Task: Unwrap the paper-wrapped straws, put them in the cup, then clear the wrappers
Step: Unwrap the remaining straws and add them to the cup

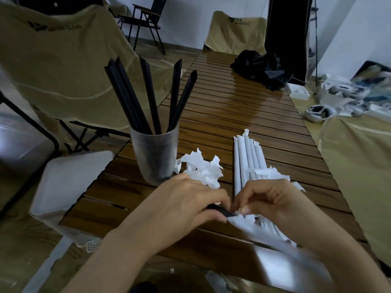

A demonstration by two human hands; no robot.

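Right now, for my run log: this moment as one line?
left hand: grips bare black straw | right hand: pinches white paper wrapper | frosted plastic cup: five straws

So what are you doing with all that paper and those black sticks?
Someone is unwrapping straws at a wooden table. The left hand grips a black straw while the right hand pinches its white wrapper to peel it off. Five bare black straws already stand in the cup. Torn wrappers are piled beside the cup, and a bundle of still-wrapped straws waits on the table.
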